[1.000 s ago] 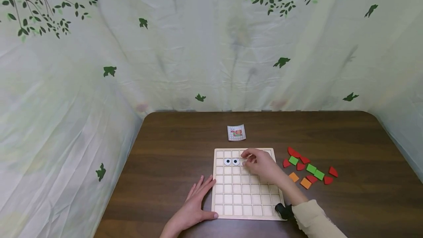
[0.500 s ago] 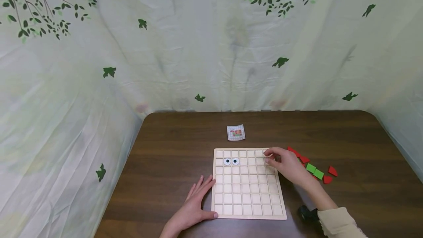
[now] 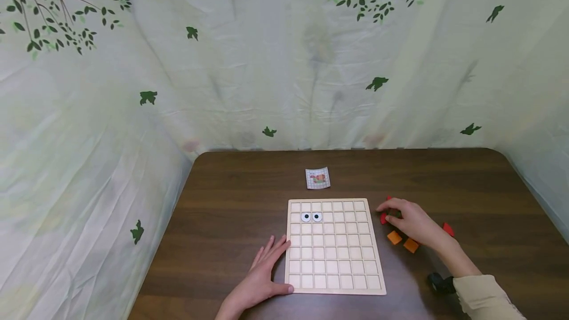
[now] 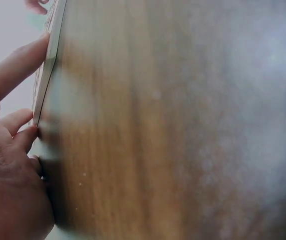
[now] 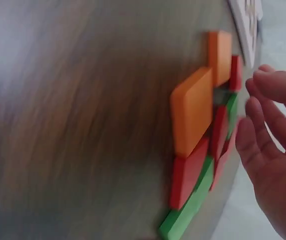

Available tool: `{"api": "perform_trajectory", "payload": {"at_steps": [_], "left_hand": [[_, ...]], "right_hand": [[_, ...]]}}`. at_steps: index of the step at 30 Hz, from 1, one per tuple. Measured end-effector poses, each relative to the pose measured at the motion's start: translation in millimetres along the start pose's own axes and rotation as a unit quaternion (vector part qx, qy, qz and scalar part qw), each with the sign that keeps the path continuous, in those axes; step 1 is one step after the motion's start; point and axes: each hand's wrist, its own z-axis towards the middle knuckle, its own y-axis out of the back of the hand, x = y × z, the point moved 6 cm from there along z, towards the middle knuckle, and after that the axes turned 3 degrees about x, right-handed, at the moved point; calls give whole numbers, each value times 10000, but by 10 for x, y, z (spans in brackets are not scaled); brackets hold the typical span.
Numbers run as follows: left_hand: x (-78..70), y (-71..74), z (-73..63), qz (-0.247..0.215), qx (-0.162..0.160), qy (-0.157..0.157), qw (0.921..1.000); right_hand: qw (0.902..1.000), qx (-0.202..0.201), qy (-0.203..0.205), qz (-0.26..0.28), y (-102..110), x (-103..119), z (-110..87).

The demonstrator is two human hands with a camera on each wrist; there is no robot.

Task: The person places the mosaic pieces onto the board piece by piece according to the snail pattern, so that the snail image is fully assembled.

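A pale wooden grid board lies flat on the table, two eye pieces side by side in its second row. My left hand rests against the board's left edge, fingers extended and thumb at the near corner; the left wrist view shows the thumb on that edge. To the right of the board, my right hand hovers over loose pieces, fingers loosely bent and nothing held. Below it lie orange squares, red pieces and green squares, partly hidden by the hand in the head view.
A small card printed with a gridded picture lies behind the board. The brown table ends at a pale leaf-patterned curtain. A black band is on my right wrist.
My right hand has moved right, from above the board's upper rows to over the coloured pieces. My left hand and the two eye pieces have stayed in place.
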Motion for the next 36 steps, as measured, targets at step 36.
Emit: {"api": "perform_trajectory", "payload": {"at_steps": [36], "left_hand": [[8, 0, 4, 52, -29, 3, 10000]], "right_hand": [[9985, -420, -120, 336, -102, 31, 76]]}}
